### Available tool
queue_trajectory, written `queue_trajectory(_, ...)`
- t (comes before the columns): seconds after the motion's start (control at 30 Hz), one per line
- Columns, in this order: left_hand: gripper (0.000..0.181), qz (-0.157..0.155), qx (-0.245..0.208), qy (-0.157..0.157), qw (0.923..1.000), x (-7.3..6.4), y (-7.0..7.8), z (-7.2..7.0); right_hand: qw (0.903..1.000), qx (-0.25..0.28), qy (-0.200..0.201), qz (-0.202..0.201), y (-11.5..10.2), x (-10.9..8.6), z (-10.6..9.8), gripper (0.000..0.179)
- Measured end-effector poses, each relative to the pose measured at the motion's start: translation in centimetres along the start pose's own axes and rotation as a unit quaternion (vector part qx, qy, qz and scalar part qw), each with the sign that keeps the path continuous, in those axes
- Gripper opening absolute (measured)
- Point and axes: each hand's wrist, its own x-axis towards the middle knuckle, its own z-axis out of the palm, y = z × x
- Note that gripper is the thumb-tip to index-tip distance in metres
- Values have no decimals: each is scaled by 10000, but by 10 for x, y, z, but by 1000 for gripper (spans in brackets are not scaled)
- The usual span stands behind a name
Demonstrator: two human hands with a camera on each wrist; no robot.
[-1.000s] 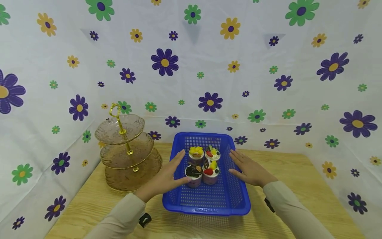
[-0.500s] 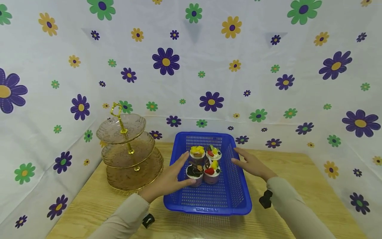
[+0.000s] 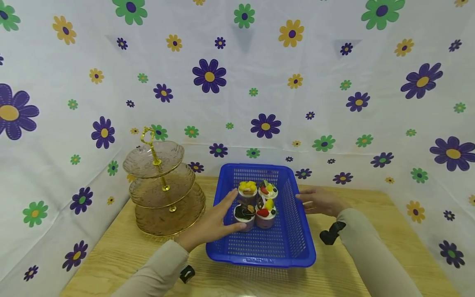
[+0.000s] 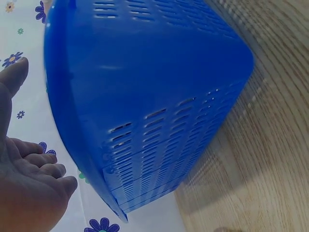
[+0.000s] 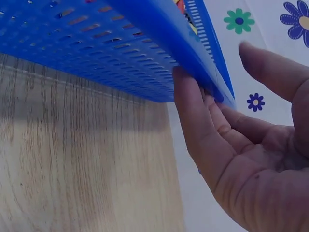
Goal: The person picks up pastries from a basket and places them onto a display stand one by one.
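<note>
A blue plastic basket [image 3: 261,261] with slotted walls stands on the wooden table. Several dessert cups [image 3: 265,218] cluster inside it, topped with cream, fruit and dark chocolate. My left hand [image 3: 209,225] hovers over the basket's left rim, fingers extended and thumb spread, beside a dark-topped dessert cup [image 3: 244,214]. In the left wrist view, a gap shows between that hand and the basket wall. My right hand [image 3: 322,201] is at the right rim. The right wrist view shows its fingers [image 5: 190,104] against the rim's underside, with the thumb held apart from the basket.
A three-tier stand [image 3: 165,187] with amber, gold-edged plates and a gold handle stands left of the basket. The wooden table [image 3: 111,264] meets a white floral cloth [image 3: 237,103] at the back and sides. Black wrist bands [image 3: 331,233] hang below the sleeves.
My right hand has shifted from above the basket's right side outward to the rim, with its fingers now under it. My left hand has barely moved. The basket keeps its place.
</note>
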Motion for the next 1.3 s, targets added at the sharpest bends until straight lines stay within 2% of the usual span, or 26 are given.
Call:
queue_trajectory(0.2, 98, 9, 129, 6, 9999, 0, 1, 2, 9980, 388, -504, 15, 7, 1, -4, 56)
queue_trajectory(0.63, 97, 47, -271, -144, 9995, 3, 2, 11, 9948, 346, -907, -299, 18, 3, -9, 69)
queue_trajectory(0.8, 98, 32, -411, -257, 9988, 5, 1, 14, 9935, 318, -966, -515, 18, 4, -10, 70)
queue_trajectory(0.9, 98, 65, -421, -237, 9988, 6, 0, 16, 9941, 286, -866, -590, 19, 5, -10, 72)
queue_trajectory(1.3, 101, 16, -485, -166, 9987, 6, -2, 20, 9958, 345, -760, -380, 18, 4, -7, 79)
